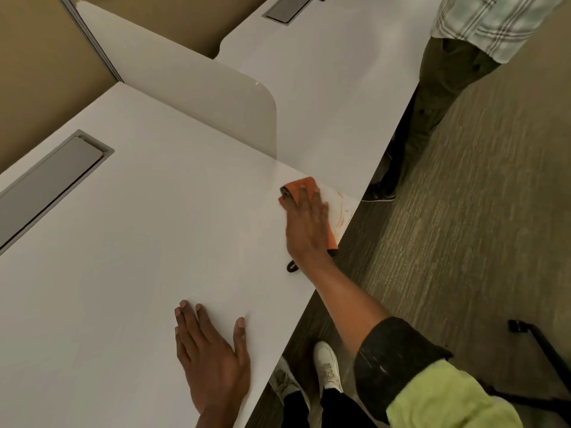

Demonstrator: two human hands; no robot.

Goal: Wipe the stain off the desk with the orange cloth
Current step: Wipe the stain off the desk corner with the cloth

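The broad white laminate desk fills most of the view, its long front edge running diagonally from the lower middle up to the right. A rounded frosted divider panel stands upright across it, with a second stretch of white surface beyond. A grey rectangular cable hatch is set flush into the desk near its rear left edge. Beyond the front edge lies grey-green ribbed carpet.

The right hand reaches out from a black sleeve with a lime-green cuff and lies palm down on the orange cloth, fingers stretched out flat and slightly spread, pressing rather than gripping. The cloth is flat on the desk close to the front edge, just in front of the divider's end; its orange fabric shows past the fingertips and along the hand's outer side, and a dark trim loop pokes out near the wrist.

The left hand rests flat on the desk near the front edge, well apart from the cloth, fingers open and extended, holding nothing.

A faint orange smeared stain marks the desk just beside the cloth, right at the front edge.

White shoes show below on the floor.
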